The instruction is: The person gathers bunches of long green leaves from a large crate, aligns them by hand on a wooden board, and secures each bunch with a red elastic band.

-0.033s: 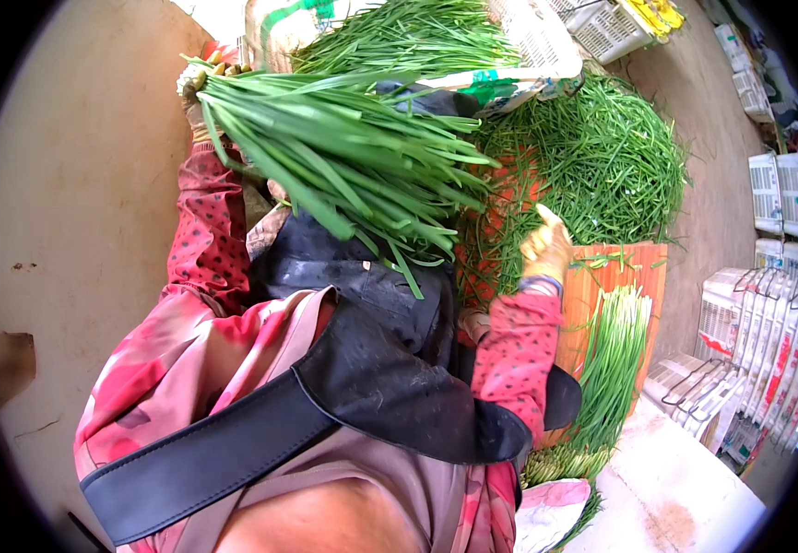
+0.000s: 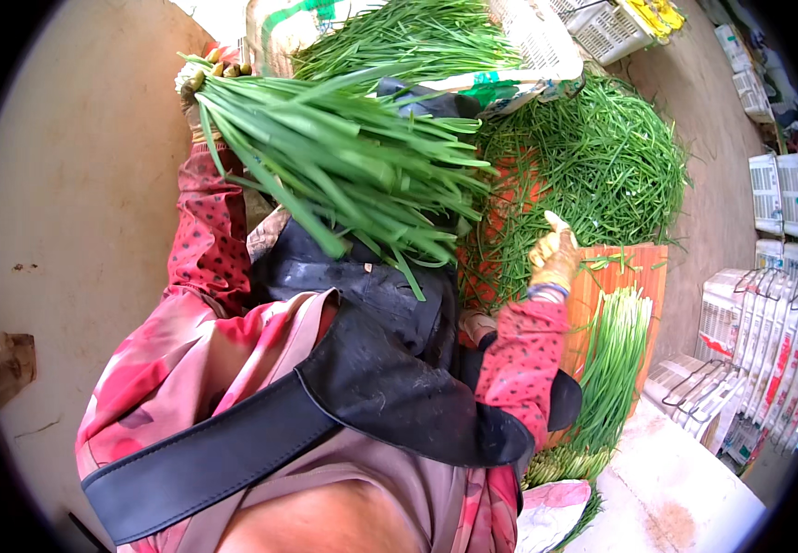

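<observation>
Gripping the root end of a thick bundle of long flat green chive leaves [image 2: 343, 166], the left hand [image 2: 198, 88] in its yellowish glove is closed tight around the pale stalk bases at the upper left, and the leaves fan out rightward and downward over a dark apron. The left forearm wears a red patterned sleeve [image 2: 207, 240]. The right hand [image 2: 554, 258], gloved in the same yellowish colour, has its fingers curled loosely with one fingertip raised; whether it pinches any leaf cannot be told. It hovers at the near edge of a loose heap of thin green chives [image 2: 602, 157] and just beside an upright orange board [image 2: 625, 276]. Against that board's right side lies a second neat row of chives with white ends [image 2: 615, 369], running down toward the lower edge of the view.

Past the bundle, at the top, a white woven sack with green printing [image 2: 274, 32] stands open with more green leaves piled on it. Farther right, white plastic lattice crates [image 2: 602, 28] sit on the brown floor [image 2: 76, 230], one holding yellow pieces. Along the far right edge stand stacked white cartons with red and green print [image 2: 772, 323], bound with thin dark wire handles.
</observation>
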Demonstrator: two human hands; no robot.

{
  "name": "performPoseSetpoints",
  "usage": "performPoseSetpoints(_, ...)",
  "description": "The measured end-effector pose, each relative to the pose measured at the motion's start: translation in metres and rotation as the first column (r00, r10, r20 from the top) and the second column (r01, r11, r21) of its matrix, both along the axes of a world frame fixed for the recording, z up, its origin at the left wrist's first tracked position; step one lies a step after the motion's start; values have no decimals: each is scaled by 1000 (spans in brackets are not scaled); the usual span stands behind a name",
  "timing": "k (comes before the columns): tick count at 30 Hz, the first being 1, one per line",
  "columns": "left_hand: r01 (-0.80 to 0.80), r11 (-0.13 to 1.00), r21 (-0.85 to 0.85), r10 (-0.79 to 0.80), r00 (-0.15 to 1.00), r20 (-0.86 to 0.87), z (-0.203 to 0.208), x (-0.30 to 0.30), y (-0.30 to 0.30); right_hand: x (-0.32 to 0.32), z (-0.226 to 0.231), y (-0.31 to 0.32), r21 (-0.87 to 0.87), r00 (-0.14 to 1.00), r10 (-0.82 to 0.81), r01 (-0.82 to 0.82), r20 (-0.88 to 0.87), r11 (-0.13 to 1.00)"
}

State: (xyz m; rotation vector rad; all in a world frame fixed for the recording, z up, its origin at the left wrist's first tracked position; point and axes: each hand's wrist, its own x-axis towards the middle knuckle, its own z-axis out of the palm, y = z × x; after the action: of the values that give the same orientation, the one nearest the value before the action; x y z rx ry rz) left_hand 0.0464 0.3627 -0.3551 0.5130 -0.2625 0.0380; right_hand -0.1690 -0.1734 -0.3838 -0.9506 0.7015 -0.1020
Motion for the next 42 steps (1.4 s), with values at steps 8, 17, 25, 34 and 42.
performPoseSetpoints(8, 192, 978, -81, -151, 922, 356, 52, -13, -69, 33, 53, 117, -620, 824, 533, -321, 190, 716)
performPoseSetpoints(17, 294, 945, -144, -220, 896, 385, 49, -19, -51, 6, 31, 45, -709, 934, 309, -342, -182, 616)
performPoseSetpoints(25, 389, 915, -104, -306, 839, 451, 75, -25, -83, 40, 34, 142, -924, 826, 448, -381, -341, -1)
performPoseSetpoints(34, 103, 950, 296, -130, 989, 73, 115, -13, -49, -6, 33, 19, -564, 557, 310, -822, -771, 73)
performPoseSetpoints(42, 442, 761, 474, -646, 579, 497, 242, -13, -280, 38, 140, 104, -909, 814, 543, -46, 206, 415)
